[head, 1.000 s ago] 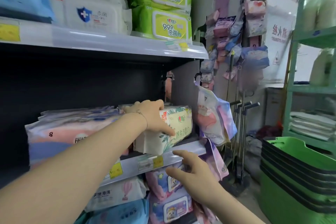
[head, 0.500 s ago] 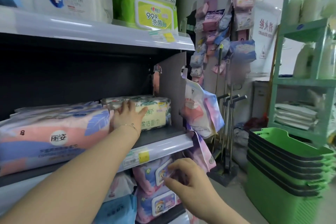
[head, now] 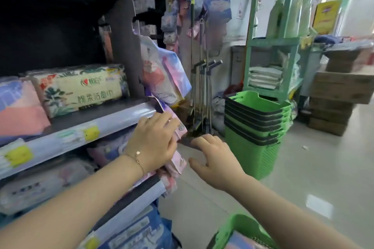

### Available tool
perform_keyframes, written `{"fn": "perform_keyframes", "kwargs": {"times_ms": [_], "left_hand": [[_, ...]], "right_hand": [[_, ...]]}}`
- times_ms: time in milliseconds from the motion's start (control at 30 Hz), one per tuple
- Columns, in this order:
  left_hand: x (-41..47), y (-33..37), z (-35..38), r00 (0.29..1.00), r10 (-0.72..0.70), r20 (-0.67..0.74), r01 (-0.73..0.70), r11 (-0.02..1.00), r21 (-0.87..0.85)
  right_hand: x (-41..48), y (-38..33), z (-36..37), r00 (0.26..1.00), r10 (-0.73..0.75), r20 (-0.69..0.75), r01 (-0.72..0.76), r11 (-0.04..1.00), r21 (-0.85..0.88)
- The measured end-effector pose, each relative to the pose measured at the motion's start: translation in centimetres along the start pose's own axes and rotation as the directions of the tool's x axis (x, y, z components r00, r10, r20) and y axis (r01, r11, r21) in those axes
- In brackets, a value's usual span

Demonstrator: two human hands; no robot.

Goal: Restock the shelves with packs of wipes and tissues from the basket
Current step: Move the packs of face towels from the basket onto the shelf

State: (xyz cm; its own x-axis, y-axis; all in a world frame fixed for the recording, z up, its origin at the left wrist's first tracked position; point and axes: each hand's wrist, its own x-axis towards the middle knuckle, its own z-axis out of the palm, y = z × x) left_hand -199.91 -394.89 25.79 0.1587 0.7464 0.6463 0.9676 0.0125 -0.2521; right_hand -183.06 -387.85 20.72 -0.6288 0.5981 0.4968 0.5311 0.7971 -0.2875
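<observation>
Resting on the pink packs (head: 175,164) that jut out past the end of the lower shelf, the left hand (head: 154,143) lies palm-down with its fingers curved loosely over them; whether it truly grips one I cannot tell. A thin bracelet (head: 136,158) circles that wrist. Just beside it, the right hand (head: 215,156) hovers in the air with fingers spread and bent, holding nothing and touching nothing. On the shelf above (head: 97,125), a cream tissue pack (head: 81,90) with leaf print and green lettering lies flat, close to the shelf's right end, with a pink and blue pack (head: 19,107) touching its left side. Yellow price tags (head: 91,133) sit along the shelf's front strip. At the bottom edge of the view, under the right forearm, the rim of a green basket (head: 228,228) shows, with a pale pack inside, too blurred to identify. A stack of green baskets (head: 255,125) stands on the floor farther back, near a green rack (head: 273,42).
</observation>
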Motion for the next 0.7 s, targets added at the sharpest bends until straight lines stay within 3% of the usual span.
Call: {"fn": "perform_keyframes", "kwargs": {"times_ms": [167, 333, 533, 700], "left_hand": [[-3.3, 7.2, 6.4, 0.960, 0.024, 0.278, 0.022, 0.987, -0.160], [-6.6, 14.5, 11.5, 0.787, 0.053, 0.615, 0.131, 0.959, -0.250], [-11.3, 20.5, 16.5, 0.586, 0.124, 0.801, 0.242, 0.917, -0.318], [-13.8, 23.2, 18.7, 0.484, 0.132, 0.865, 0.323, 0.891, -0.317]], "right_hand": [[-4.7, 4.7, 2.6, 0.986, 0.124, 0.107, -0.114, 0.988, -0.100], [-10.4, 9.8, 5.3, 0.915, 0.296, 0.275, -0.258, 0.952, -0.167], [-19.1, 14.5, 8.2, 0.700, 0.508, 0.502, -0.463, 0.858, -0.222], [-25.0, 15.3, 11.2, 0.525, 0.551, 0.649, -0.536, 0.806, -0.251]]}}
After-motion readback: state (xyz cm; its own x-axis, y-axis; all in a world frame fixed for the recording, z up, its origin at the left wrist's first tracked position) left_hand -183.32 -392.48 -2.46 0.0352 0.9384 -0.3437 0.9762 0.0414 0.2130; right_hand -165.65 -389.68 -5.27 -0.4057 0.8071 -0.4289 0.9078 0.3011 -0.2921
